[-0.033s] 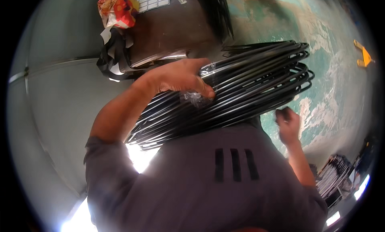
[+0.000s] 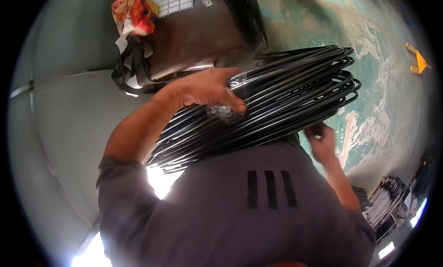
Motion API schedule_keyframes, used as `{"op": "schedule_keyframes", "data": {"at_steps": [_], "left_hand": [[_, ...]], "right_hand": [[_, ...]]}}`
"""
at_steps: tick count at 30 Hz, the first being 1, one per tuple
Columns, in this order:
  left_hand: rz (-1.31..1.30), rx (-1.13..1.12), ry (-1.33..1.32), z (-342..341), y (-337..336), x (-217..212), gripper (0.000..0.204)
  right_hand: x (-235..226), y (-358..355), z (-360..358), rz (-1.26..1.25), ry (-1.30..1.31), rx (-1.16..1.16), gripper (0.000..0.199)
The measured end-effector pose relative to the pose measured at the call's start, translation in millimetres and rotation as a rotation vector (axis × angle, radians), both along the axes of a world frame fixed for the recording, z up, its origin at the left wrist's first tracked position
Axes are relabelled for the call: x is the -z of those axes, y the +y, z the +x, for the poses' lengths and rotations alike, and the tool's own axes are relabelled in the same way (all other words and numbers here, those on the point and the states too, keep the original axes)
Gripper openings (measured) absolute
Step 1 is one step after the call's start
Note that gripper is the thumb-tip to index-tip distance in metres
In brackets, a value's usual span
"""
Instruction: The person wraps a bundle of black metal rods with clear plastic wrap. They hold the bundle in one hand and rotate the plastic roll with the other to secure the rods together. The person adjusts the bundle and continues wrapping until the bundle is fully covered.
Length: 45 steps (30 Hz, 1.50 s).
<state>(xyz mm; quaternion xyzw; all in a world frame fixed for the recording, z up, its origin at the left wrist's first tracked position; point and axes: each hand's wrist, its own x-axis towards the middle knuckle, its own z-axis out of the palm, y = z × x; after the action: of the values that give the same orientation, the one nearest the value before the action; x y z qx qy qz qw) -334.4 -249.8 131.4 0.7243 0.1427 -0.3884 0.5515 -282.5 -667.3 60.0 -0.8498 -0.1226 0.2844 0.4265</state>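
- The black rod bundle [image 2: 286, 96] crosses mid-frame; the left hand [image 2: 210, 87] clamps it beside clear plastic wrap [image 2: 224, 112], most fingers hidden.
- The right hand [image 2: 323, 142], right of centre, has just shifted left to the bundle's lower edge, bringing both hands near it; blur leaves its grip untellable.
- Dark strips [image 2: 242, 13] at upper centre are cut off.

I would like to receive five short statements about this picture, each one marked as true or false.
1. The left grip holds a bundle of black looped rods. True.
2. The bundle has no wrapping at all. False: clear plastic shows on it.
3. The right grip is close to the bundle. True.
4. A red patterned bag is at the upper left. True.
5. The bag is right of the bundle. False: it is left.
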Motion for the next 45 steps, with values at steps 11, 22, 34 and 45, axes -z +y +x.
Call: {"op": "schedule_keyframes", "data": {"at_steps": [11,22,34,45], "left_hand": [[-0.057,-0.068,0.02,-7,-10,1,0.094],[-0.052,-0.118,0.015,-11,-7,-3,0.083],[-0.203,-0.146,0.041,2,-6,-8,0.071],[-0.232,-0.138,0.068,9,-1,-6,0.064]], "right_hand": [[94,126,3,0.529,0.193,-0.371,0.045],[116,83,-23,0.738,0.415,-0.127,0.049],[84,77,-58,0.855,0.476,-0.003,0.054],[75,25,-72,1.137,0.427,0.059,0.038]]}}
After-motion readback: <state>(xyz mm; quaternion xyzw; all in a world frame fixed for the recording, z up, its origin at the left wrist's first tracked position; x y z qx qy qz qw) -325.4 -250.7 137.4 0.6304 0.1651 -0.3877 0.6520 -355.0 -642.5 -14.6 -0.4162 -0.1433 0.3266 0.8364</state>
